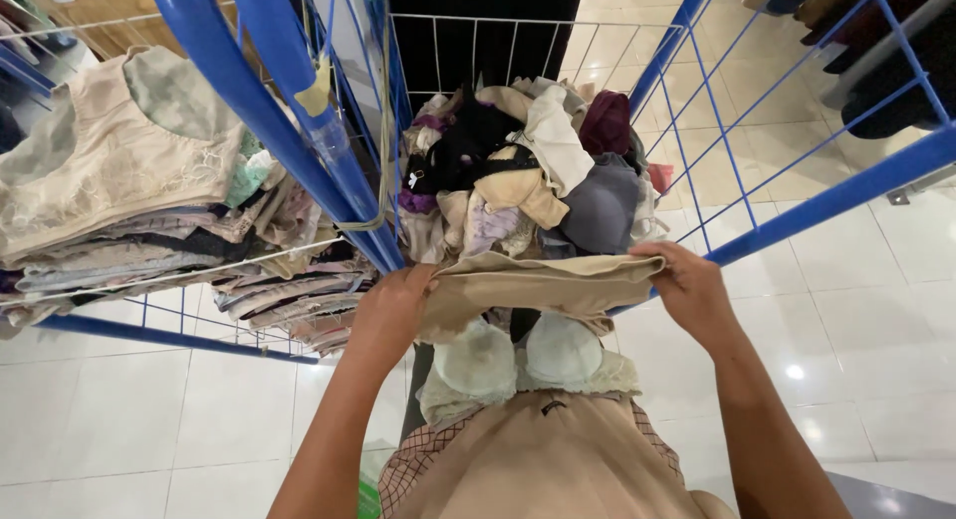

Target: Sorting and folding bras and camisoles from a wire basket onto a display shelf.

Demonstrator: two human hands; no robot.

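My left hand [393, 305] and my right hand [687, 285] each grip one end of a beige undergarment [543, 283] and hold it stretched flat between them. It hangs in front of a blue wire bin [836, 195]. Just below it, against my chest, lies a pale green bra [518, 360] with lace trim. Behind the beige piece, the bin holds a loose heap of bras [528, 175] in black, cream, grey, lilac and maroon.
A second blue wire bin [159, 330] on the left holds neatly stacked folded bras [129, 170], a beige lace one on top. Thick blue frame bars [269, 111] rise between the two bins. Glossy white floor tiles [876, 310] surround them. Dark garments [886, 51] hang upper right.
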